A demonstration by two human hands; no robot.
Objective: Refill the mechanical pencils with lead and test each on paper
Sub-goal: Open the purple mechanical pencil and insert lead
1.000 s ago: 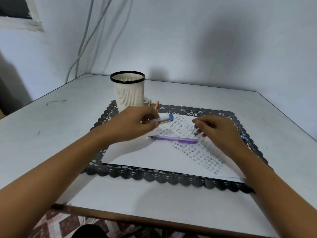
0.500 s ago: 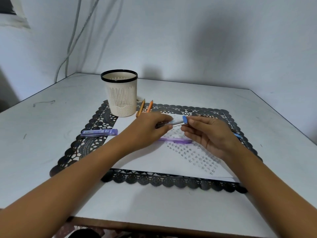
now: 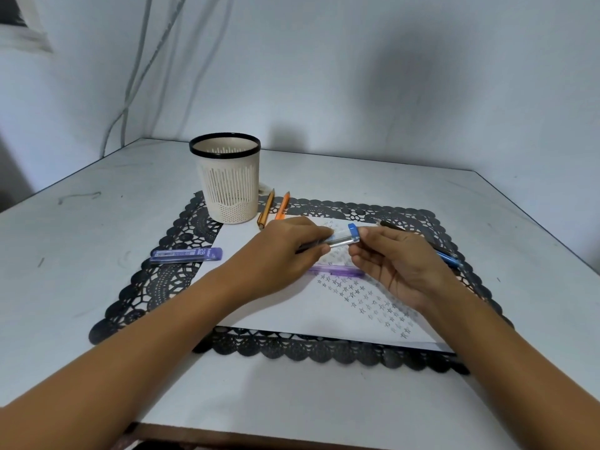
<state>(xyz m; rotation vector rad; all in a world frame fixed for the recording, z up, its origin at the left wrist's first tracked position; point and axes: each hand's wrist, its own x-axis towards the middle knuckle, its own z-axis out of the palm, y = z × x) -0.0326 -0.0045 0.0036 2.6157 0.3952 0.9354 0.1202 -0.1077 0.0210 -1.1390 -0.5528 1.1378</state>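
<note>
A purple lead box (image 3: 186,254) lies at the left on the mat (image 3: 156,287). The left hand (image 3: 285,254) grips a clear lead tube (image 3: 341,238), and the right hand (image 3: 399,264) pinches its blue-capped end. Beneath them a purple pencil (image 3: 337,271) lies on the paper (image 3: 292,313), with both its ends hidden.

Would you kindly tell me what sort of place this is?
Probably a home study desk: a white table in a wall corner, holding a slotted pen cup, loose pencils and a marked sheet of paper.
</note>
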